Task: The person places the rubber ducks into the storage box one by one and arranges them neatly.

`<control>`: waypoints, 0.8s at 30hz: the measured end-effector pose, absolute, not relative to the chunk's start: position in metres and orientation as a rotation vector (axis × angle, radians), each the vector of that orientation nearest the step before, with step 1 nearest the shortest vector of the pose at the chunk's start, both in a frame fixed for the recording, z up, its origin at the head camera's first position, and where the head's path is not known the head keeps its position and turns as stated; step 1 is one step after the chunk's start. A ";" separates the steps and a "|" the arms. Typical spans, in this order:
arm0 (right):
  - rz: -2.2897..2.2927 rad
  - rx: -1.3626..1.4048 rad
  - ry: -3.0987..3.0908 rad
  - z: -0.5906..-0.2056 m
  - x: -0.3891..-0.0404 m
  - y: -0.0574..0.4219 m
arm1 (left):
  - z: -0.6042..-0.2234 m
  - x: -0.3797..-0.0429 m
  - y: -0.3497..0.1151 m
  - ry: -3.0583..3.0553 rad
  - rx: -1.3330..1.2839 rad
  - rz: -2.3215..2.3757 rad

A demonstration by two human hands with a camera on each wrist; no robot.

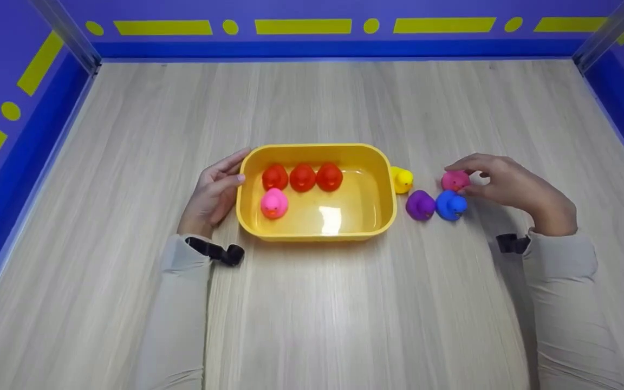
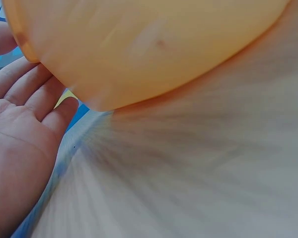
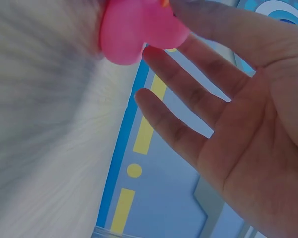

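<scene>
My left hand [image 1: 213,189] holds the left end of a yellow plastic tub [image 1: 317,237], thumb at the rim and fingers along the outer wall. Inside stand red rubber ducks [image 1: 303,177] in a row, with a pink rubber duck [image 1: 274,203] in front of the leftmost. To the tub's right, my right hand [image 1: 512,181] pinches another pink rubber duck [image 1: 455,180] between thumb and fingers. In the right wrist view, this duck [image 3: 121,32] appears to touch the table, and the lower fingers are spread. A blue rubber duck [image 1: 451,205] sits just in front of it.
A purple rubber duck [image 1: 421,205] sits left of the blue one. Against the tub's right side is a yellow rubber duck [image 1: 402,180], partly hidden by the rim. Blue-purple panels [image 1: 312,46] with yellow marks border the wood-grain table [image 1: 344,314] at the back and sides.
</scene>
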State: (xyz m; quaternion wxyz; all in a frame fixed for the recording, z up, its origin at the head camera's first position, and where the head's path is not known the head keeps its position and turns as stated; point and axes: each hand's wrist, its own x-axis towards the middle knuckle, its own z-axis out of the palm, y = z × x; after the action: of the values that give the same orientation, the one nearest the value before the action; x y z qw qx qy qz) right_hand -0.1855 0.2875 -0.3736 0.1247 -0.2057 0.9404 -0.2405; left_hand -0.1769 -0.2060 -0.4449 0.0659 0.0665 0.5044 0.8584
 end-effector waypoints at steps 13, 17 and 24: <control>-0.685 -0.631 2.763 -0.378 -0.187 0.291 | -0.445 -0.177 -0.206 1.532 0.208 2.585; -0.688 -0.639 2.770 -0.378 -0.187 0.292 | -0.444 -0.177 -0.206 1.531 0.204 2.584; -0.679 -0.662 2.811 -0.379 -0.186 0.291 | -0.444 -0.177 -0.206 1.543 0.211 2.578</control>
State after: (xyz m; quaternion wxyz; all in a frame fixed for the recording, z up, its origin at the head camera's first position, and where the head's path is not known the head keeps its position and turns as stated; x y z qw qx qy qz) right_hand -0.1858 0.2907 -0.3790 0.0874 -0.2224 0.9439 -0.2279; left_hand -0.1769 -0.2060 -0.4435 0.0649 0.0699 0.5112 0.8542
